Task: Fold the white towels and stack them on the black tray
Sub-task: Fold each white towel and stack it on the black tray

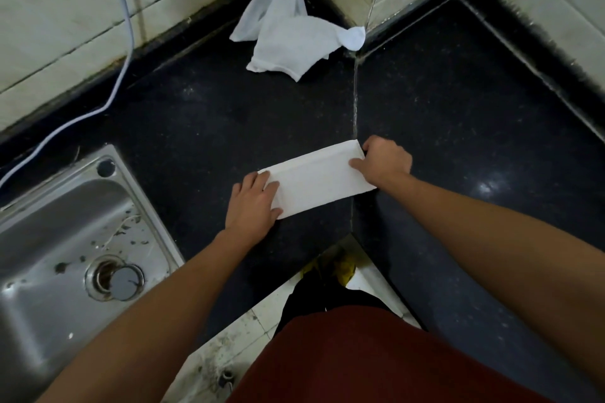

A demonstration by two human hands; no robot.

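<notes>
A white towel point(316, 177), folded into a long narrow strip, lies flat on the black counter point(203, 114) in front of me. My left hand point(253, 203) rests on its left end, fingers spread over the cloth and thumb at the near corner. My right hand point(384, 162) grips the right end, fingers curled around the edge. A second white towel point(288, 33) lies crumpled in the far corner against the tiled wall. No black tray is in view.
A steel sink point(65, 239) with a drain sits at the left. A white cable point(126, 52) runs down the tiled wall point(65, 10) onto the counter. The counter forms an inner corner; its near edge drops to a tiled floor point(255, 314).
</notes>
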